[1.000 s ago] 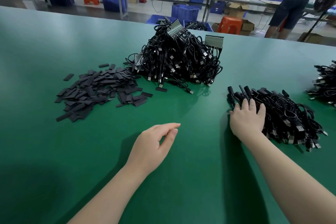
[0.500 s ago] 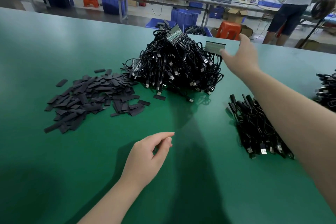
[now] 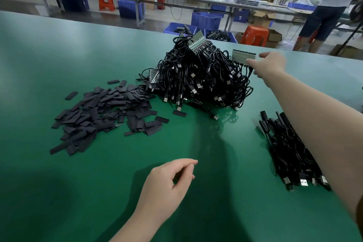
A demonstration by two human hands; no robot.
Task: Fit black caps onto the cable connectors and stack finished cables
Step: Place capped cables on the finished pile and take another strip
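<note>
The right forearm hides part of the finished stack [image 3: 290, 149] at the desk's [image 3: 59, 55] right. The caps [image 3: 102, 116] are too many to count, left of one cable heap [image 3: 202, 78]. The right hand [image 3: 269, 65] reaches out, fingers pinching a connector strip [image 3: 242, 55] on the heap. The left hand [image 3: 167, 184] rests on the desk, fingers loosely curled, empty.

The right arm stretches from the lower right edge of the frame up to the upper right, where the right hand [image 3: 270, 65] pinches a strip of connectors [image 3: 243, 55] between thumb and fingers. The left forearm rises from the bottom centre; the left hand [image 3: 169, 180] hovers low in the frame, fingers loosely curled, holding nothing.
</note>
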